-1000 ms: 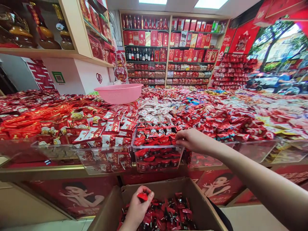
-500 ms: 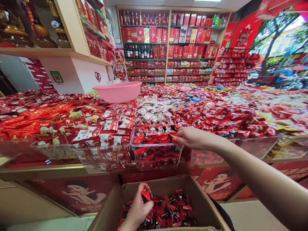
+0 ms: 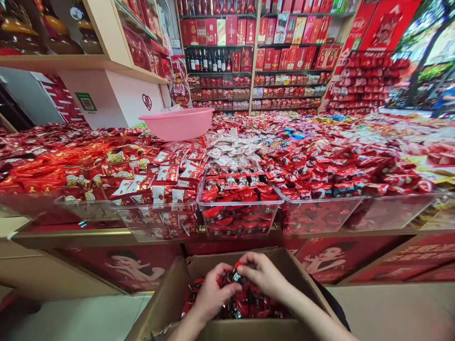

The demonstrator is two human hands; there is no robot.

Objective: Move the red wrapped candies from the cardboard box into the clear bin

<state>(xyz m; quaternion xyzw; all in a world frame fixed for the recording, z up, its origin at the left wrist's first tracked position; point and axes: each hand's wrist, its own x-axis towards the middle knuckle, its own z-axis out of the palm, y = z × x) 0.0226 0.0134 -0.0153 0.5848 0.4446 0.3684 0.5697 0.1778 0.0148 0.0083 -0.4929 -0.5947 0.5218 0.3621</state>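
Observation:
Over an open cardboard box (image 3: pixel 161 296), my two hands meet. My right hand (image 3: pixel 263 273) is closed, pinching the red end of a small wrapped candy (image 3: pixel 236 274). My left hand (image 3: pixel 215 291) curls its fingers and thumb round the dark lower part of that candy. Inside the box lie many loose red-and-black wrapped candies (image 3: pixel 245 308), partly hidden by my hands. Beyond the box, on the counter, a clear plastic bin (image 3: pixel 241 222) holds similar red-and-black packets, stacked in rows.
More clear bins (image 3: pixel 320 215) of red-wrapped sweets line the counter edge on both sides. A pink plastic basin (image 3: pixel 177 124) rests on the heaped packets. Shelves with bottles (image 3: pixel 209 61) and red boxes stand behind. A cabinet (image 3: pixel 117 61) juts out at upper left.
My right hand has come down from the clear bin's right edge into the box area, joining my left hand at a candy. The view has tilted down slightly.

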